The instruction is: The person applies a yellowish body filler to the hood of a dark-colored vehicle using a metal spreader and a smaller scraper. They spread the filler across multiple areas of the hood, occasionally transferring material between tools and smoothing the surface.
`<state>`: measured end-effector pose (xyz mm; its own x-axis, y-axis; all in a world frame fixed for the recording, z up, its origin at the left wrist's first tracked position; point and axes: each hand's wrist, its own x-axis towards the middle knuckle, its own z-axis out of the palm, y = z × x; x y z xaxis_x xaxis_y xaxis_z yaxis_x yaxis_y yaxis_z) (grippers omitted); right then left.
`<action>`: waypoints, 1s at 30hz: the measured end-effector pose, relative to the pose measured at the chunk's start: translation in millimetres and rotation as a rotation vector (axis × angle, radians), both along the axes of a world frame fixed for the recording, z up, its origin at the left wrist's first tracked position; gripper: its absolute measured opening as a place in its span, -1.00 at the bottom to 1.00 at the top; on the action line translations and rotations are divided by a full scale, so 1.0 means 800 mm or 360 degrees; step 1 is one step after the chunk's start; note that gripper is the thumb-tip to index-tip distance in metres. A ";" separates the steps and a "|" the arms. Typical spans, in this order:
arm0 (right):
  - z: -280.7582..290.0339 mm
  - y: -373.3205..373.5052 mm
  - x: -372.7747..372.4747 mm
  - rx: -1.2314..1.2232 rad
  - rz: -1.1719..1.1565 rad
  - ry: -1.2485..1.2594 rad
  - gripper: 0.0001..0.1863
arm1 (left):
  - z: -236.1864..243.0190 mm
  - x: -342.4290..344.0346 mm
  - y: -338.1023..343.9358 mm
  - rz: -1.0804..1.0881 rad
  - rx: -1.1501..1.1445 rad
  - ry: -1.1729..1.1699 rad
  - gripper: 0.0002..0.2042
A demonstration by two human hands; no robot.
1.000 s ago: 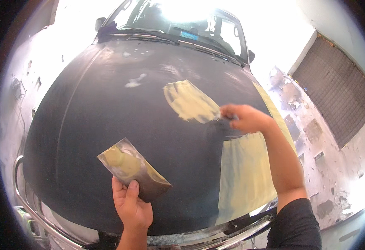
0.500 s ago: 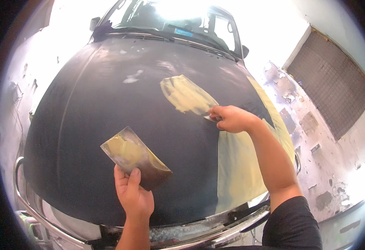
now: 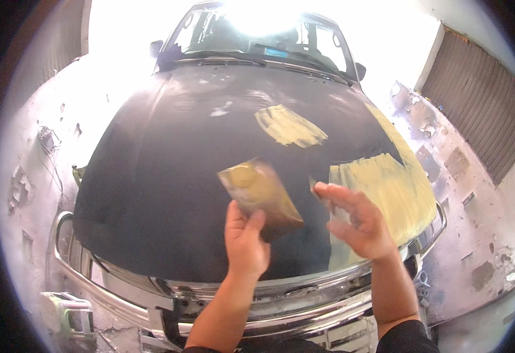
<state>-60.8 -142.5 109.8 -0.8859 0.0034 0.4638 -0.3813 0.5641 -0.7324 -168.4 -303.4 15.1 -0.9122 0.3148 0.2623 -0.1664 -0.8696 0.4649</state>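
Observation:
My left hand (image 3: 247,244) grips a flat rectangular putty board (image 3: 261,191) by its lower edge, thumb on top. Yellow putty lies smeared over its upper part. Fingers of my right hand (image 3: 360,226) pinch a thin putty spreader (image 3: 312,185), seen nearly edge-on and blurred, just right of the board and apart from it. Both hands are above a matte dark car hood (image 3: 175,182). Farther up on the hood is a smeared patch of yellow putty (image 3: 291,126). A larger putty-coated area (image 3: 390,185) covers its near right side, beyond my right hand.
A chrome bull bar (image 3: 113,297) crosses the car's front, close to my forearms. Beyond the hood are the wipers and windshield (image 3: 240,38). A pale green-and-white framed object (image 3: 75,317) stands at lower left. Peeling walls (image 3: 463,235) flank the car.
My right hand has lifted off the far putty patch and come back nearer, beside the board. My left hand and board have shifted right in the picture. The view has moved too.

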 end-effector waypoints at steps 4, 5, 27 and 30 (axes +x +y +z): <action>-0.012 -0.032 0.032 0.0059 0.0142 0.0181 -0.47 | 0.010 0.048 -0.002 -0.0209 0.0075 -0.0106 -0.66; -0.017 -0.032 0.043 0.0166 0.0123 0.0183 -0.48 | 0.013 0.059 -0.007 -0.0214 0.0079 -0.0123 -0.66; -0.119 -0.044 0.135 -0.1569 0.0982 -0.0528 -0.23 | 0.048 0.253 -0.086 -0.0213 -0.0389 -0.0309 -0.59; -0.135 -0.049 0.099 -0.1593 0.0815 -0.0403 -0.27 | 0.048 0.265 -0.106 -0.0100 -0.0386 -0.0201 -0.58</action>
